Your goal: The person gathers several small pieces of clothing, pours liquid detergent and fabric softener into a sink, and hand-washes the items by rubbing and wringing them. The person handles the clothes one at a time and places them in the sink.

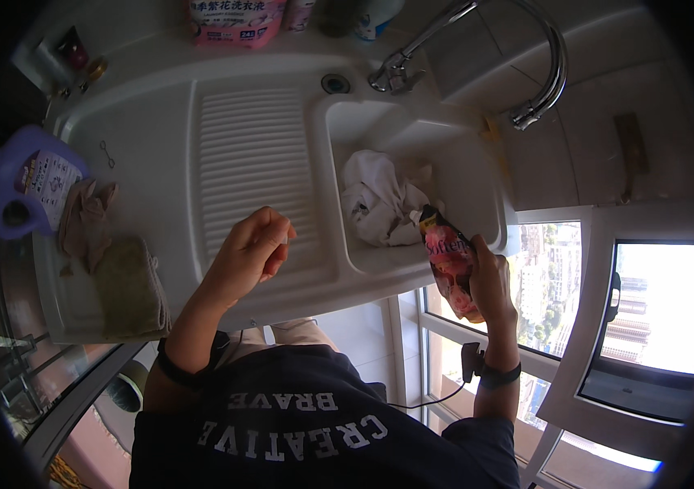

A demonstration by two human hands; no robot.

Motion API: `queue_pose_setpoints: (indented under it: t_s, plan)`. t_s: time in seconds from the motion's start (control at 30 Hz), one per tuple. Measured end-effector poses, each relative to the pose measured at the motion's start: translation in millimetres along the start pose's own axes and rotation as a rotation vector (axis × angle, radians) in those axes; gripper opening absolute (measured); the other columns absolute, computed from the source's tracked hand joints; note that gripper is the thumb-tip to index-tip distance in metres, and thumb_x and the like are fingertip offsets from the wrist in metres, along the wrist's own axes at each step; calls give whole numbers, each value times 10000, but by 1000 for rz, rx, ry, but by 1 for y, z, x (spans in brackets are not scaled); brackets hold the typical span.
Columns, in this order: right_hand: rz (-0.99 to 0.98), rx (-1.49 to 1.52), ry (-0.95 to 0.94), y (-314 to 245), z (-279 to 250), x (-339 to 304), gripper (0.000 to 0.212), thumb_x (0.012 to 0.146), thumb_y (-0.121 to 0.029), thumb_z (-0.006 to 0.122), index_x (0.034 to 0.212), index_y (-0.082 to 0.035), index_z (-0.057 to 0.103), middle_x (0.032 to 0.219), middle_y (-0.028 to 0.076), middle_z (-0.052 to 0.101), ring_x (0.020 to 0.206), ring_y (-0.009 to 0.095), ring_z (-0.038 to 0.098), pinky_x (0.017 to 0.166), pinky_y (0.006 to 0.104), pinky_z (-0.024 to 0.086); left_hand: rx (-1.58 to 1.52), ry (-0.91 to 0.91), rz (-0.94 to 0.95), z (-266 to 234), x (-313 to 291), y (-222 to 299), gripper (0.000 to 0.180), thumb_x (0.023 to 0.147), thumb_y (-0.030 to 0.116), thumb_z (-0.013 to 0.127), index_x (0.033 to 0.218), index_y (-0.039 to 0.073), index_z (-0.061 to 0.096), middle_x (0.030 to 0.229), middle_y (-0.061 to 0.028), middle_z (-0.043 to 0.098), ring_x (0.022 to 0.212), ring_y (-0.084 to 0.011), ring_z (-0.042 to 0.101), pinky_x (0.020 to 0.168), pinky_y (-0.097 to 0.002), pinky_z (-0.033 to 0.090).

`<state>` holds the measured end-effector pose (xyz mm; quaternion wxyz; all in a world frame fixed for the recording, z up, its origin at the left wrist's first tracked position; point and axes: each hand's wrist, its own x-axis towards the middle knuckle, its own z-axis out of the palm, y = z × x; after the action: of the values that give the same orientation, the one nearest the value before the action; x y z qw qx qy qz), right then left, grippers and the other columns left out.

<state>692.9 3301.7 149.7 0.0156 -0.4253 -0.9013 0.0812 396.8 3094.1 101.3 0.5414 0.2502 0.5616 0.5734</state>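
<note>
My right hand (494, 281) grips a pink and black spouted pouch (451, 269) with a flower print. The pouch leans over the front right edge of the basin, its pale spout (416, 217) pointing up and left toward the cloth. Inside the white sink basin (465, 147) lies a crumpled white cloth (379, 191). Above the lower part of the ribbed washboard (253, 147), my left hand (257, 244) is closed with its fingers curled in. Whatever the left fingers may hold is hidden.
A chrome faucet (555, 81) arches over the back right. Along the left side are a purple jug (33, 183), a brownish cloth (86, 216) and a folded greenish towel (127, 289). A pink detergent bag (237, 20) stands behind the washboard. Windows (538, 277) border the right.
</note>
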Motion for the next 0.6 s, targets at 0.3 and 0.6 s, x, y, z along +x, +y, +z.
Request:
queue_pose_setpoints:
  t_s: [0.3,0.6]
  plan:
    - [10,8,-82,-5,3,8,63,858,-18,524,904,-38,486,642,249,593,634,443,601,517,506,459,-14,5,-14,-4,-1,-3,289,996,298,426,898,45,526,636,13,449,482,-34,381,400,-187,304]
    - [-31,-33,-50,-7,-2,12,82,861,-8,496,939,-31,509,651,272,587,669,456,602,538,522,468,-37,6,-24,-7,-2,-7,301,994,311,433,873,51,524,634,16,459,477,-28,392,397,-185,307]
